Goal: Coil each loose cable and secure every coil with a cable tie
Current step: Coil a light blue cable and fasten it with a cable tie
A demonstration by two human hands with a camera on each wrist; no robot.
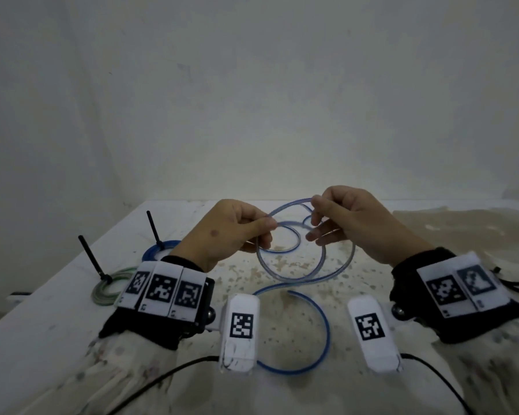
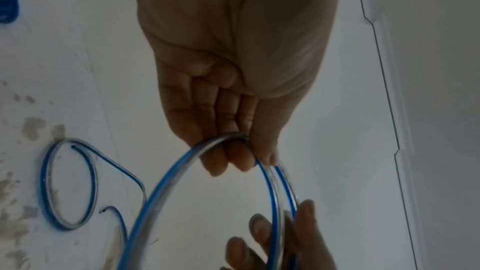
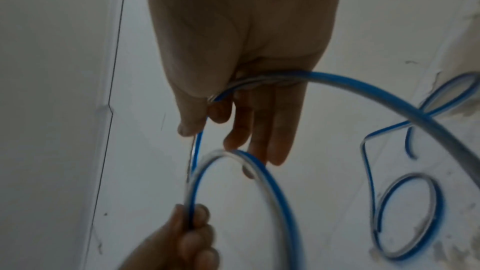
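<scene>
The clear flexible plastic cable with a blue stripe (image 1: 307,275) loops over a white desk (image 1: 57,310) mottled with brownish-grey speckles. A coiled blue cable (image 1: 150,250) and a coiled pale green cable (image 1: 102,290) each carry a black plastic tie. Black wristbands (image 1: 426,283) bear white tags printed with black square-grid patterns.

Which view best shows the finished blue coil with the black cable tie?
The head view: the blue coil lies whole at table left, its black cable tie standing up. The left wrist view catches only its cropped edge at top left; the right wrist view misses it.
</scene>
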